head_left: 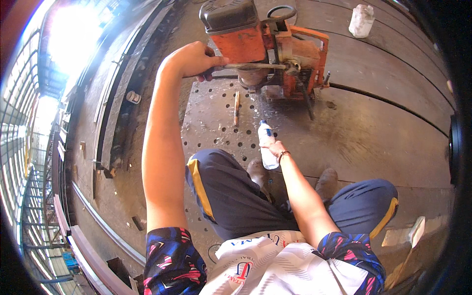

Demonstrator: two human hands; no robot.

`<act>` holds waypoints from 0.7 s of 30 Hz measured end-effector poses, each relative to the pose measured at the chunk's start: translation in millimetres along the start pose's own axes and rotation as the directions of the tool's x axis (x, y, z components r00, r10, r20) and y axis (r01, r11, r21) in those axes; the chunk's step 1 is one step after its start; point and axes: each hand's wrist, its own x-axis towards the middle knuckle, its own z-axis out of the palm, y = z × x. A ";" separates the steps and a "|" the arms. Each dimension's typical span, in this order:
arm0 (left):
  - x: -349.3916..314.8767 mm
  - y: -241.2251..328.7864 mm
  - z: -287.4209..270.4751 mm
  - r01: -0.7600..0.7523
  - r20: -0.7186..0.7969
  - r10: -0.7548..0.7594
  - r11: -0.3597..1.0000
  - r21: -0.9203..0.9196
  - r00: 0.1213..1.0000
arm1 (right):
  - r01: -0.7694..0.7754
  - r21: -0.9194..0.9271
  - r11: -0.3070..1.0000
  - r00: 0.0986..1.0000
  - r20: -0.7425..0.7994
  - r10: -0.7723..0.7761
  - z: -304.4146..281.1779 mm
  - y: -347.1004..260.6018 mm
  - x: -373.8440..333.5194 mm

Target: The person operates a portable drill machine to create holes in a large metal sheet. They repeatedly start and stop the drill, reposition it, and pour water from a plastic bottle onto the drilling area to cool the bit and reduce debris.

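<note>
An orange magnetic drill (pixel 241 44) with a black motor cap stands on a steel plate (pixel 206 115) drilled with several round holes. My left hand (pixel 191 59) is closed around the end of the drill's feed lever (pixel 255 66), at the machine's left side. Lower down, my right hand (pixel 274 150) grips a clear plastic bottle (pixel 266 132) with a blue label. The bottle's blue top points toward the drill's lower end, and wet specks lie on the plate between them. A thin wooden stick (pixel 237 108) rests on the plate left of the bottle.
A whitish plastic container (pixel 362 21) stands on the plates at the far right. A small white bucket (pixel 133 97) lies to the left near long steel beams (pixel 115 93). A black cable (pixel 388 105) runs right from the drill. A long-handled tool (pixel 417 232) lies at lower right.
</note>
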 end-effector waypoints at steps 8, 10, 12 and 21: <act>0.1 1.1 4.2 -0.058 -0.067 0.056 0.998 -0.040 0.996 | 0.042 -0.112 0.993 0.998 -0.033 -0.047 1.5 -1.0 -11.0; 2.9 4.3 4.4 -0.093 -0.072 0.090 0.994 -0.049 0.993 | 0.049 -0.126 0.991 0.998 -0.022 -0.052 -8.9 3.3 -13.3; 1.8 3.2 6.2 -0.116 -0.097 0.113 0.993 -0.025 0.989 | 0.055 -0.138 0.989 0.998 0.018 -0.053 -10.6 -0.9 -27.1; 1.7 1.1 11.6 0.042 -0.339 0.034 0.975 0.216 0.940 | 0.117 -0.228 0.967 0.991 0.083 -0.101 -24.1 -66.3 -118.0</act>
